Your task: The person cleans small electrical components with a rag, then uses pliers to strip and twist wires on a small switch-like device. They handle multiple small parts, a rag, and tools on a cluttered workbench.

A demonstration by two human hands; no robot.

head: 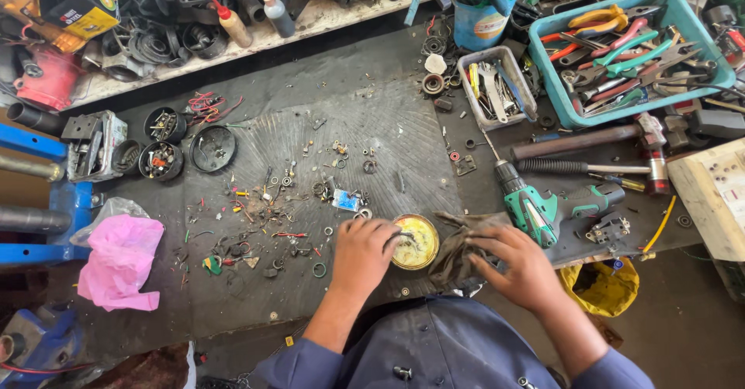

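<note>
Head view: the left hand (363,251) rests on the near edge of a round yellow tin (416,241) at the front of the dark workbench (372,109), fingers bent over its rim and hiding part of it; what they grip is unclear. The right hand (521,266) presses spread fingers on a dirty rag (459,237) beside the tin. A green cordless drill (555,206) lies just beyond. Both sleeves are cut off below.

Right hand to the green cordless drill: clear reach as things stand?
Probably yes. The right hand rests on a dark rag, and the green cordless drill lies just beyond its fingers on the mat, with nothing between them. The hand would have to leave the rag first.
</note>
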